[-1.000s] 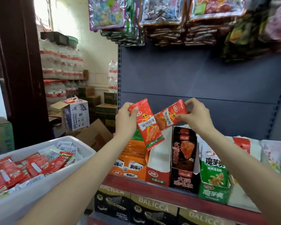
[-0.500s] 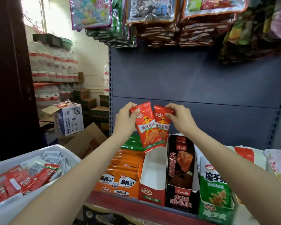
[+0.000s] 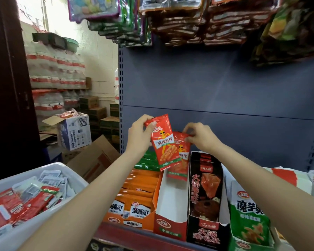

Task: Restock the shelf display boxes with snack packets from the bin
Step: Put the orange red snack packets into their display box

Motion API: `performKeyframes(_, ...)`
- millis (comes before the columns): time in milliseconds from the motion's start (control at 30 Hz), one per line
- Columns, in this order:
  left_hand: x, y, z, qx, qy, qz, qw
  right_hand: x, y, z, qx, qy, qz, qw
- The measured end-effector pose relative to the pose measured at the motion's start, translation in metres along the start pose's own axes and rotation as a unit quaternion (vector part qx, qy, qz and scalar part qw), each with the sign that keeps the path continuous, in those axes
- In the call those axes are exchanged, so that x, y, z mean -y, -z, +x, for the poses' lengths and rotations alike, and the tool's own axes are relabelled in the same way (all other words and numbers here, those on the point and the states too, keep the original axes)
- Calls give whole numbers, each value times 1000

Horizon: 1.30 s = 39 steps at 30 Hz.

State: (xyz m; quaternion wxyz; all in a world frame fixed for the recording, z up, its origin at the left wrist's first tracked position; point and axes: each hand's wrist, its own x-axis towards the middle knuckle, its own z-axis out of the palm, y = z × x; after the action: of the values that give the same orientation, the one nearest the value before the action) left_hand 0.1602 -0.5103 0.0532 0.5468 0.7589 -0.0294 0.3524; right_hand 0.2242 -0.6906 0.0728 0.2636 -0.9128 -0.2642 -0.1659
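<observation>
left hand (image 3: 140,135) pinching top of front packet (image 3: 163,142) | right hand (image 3: 200,135) pinching rear packet (image 3: 180,156), bottom already inside red display box (image 3: 170,205) (nearly empty) | step: loading | next: lower both in upright | bin (image 3: 31,230) low left

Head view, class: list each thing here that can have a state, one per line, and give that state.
Left hand: grips the upper red snack packet, held upright.
Right hand: pinches the lower red snack packet, lowering into the box.
Red-fronted white display box: open-topped, nearly empty.
Orange display box: full.
Black display box: stocked.
White plastic bin: holds loose packets.
</observation>
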Motion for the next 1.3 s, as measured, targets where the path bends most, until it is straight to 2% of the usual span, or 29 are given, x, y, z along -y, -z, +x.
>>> performKeyframes(167, 3, -5, 5, 12, -8, 1, 1000, -11, -9, 11, 68, 7, -71, 995)
performKeyframes(367, 6, -14, 10, 19, -38, 20, 999, -17, -16, 18, 64, -3, -103, 993)
performKeyframes(500, 1, -25, 18, 24, -57, 13, 998, -22, -17, 22, 88, -18, -81, 993)
performKeyframes(867, 7, -52, 35, 45, -75, 5, 996, -27, -11, 21, 74, -72, -15, 994)
performKeyframes(1100, 20, -37, 47, 48, -36, -1, 998, -32, -6, 19, 82, -63, 22, 994)
performKeyframes(1200, 21, -41, 44, 87, -30, 16, 996, -33, -7, 18, 80, -59, 18, 995)
performKeyframes(1300, 25, -54, 33, 143, -60, 77, 985, -33, -8, 19, 65, -67, 0, 996)
